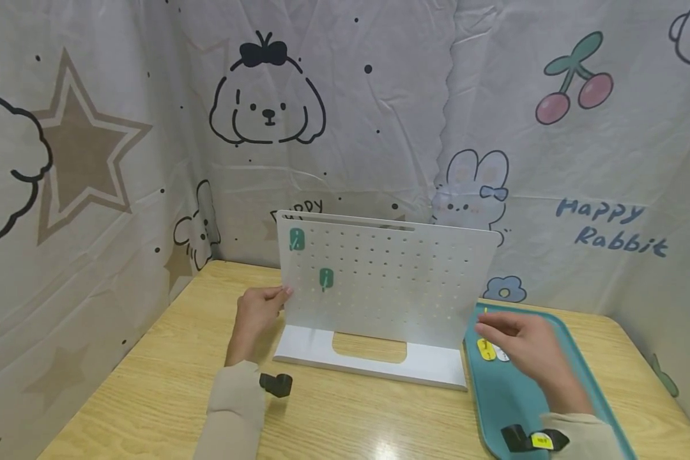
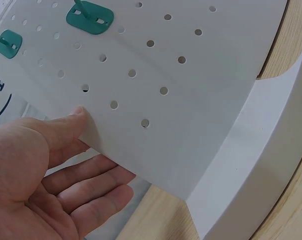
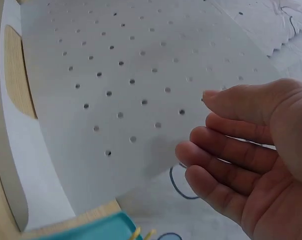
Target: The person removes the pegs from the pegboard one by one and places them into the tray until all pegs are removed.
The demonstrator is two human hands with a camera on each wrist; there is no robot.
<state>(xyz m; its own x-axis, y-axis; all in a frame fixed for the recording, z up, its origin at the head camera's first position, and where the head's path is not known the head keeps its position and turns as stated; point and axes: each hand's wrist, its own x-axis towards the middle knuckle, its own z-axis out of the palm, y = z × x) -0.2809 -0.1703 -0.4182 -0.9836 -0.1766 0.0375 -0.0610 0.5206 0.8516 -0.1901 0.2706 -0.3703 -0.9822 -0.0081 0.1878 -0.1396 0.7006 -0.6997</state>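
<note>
A white pegboard (image 1: 379,287) stands upright on its white base (image 1: 368,368) on the wooden table. Two green hooks sit in it: one hook (image 1: 296,239) at the upper left corner, another hook (image 1: 326,278) lower and to its right. My left hand (image 1: 259,314) pinches the board's left edge, its thumb on the front face and fingers behind, as the left wrist view shows. Beside the right edge, above the tray, hovers my right hand (image 1: 523,345); its fingers are loosely bent and nothing shows between them. Whether it touches the board I cannot tell.
On the right, a teal tray (image 1: 508,397) lies alongside the base. In it are a yellow hook (image 1: 485,349) and a white hook (image 1: 501,354), partly covered by the right hand. A printed curtain (image 1: 379,160) hangs behind the table.
</note>
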